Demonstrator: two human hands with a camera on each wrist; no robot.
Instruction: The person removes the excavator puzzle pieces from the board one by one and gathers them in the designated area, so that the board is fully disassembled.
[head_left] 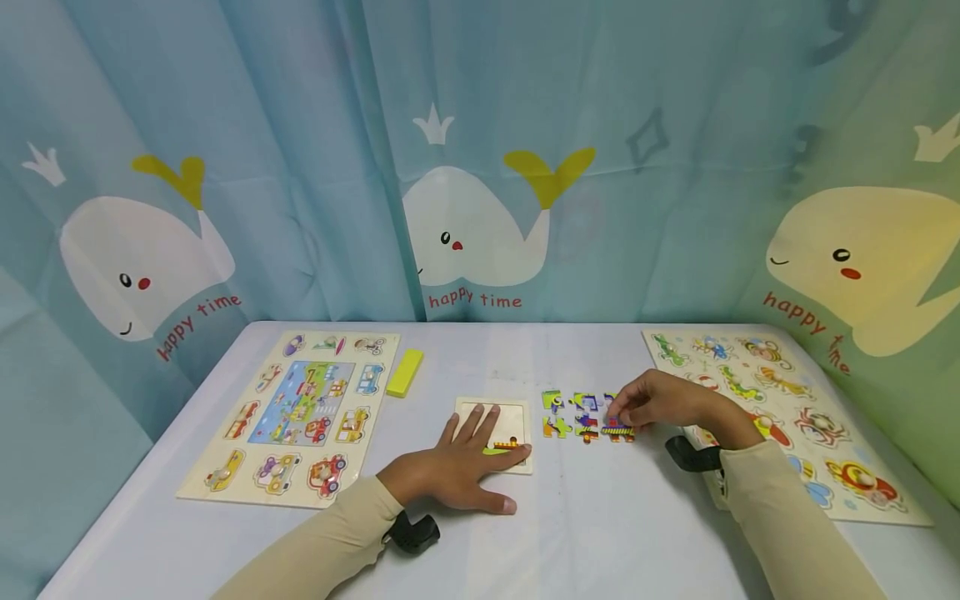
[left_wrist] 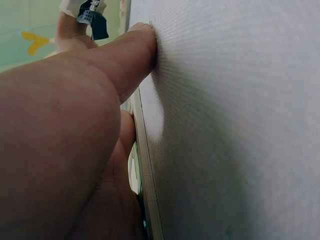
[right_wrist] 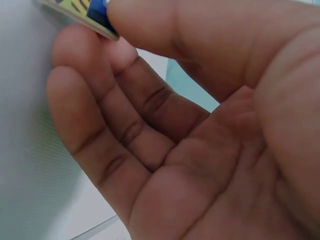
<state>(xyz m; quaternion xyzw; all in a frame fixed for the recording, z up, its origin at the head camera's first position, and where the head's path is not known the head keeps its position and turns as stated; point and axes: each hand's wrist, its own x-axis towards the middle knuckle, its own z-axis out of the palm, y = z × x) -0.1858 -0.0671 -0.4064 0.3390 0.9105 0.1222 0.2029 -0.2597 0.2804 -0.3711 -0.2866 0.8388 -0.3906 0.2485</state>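
Jigsaw piece (right_wrist: 90,14), thin, printed, pinched by right hand (head_left: 663,402); left hand (head_left: 453,477), fingers spread, on square wooden tray (head_left: 516,420).

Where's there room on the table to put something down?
Bare table lies in front, between both sleeves, and at the back, between the yellow block and the right board. It's crowded in the middle: left hand on the small tray, right hand at the puzzle pieces.

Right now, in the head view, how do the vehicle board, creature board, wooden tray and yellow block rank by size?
1. Vehicle board and creature board: unsure which, since the right hand hides part of the latter.
2. Wooden tray, partly under the left hand.
3. Yellow block.
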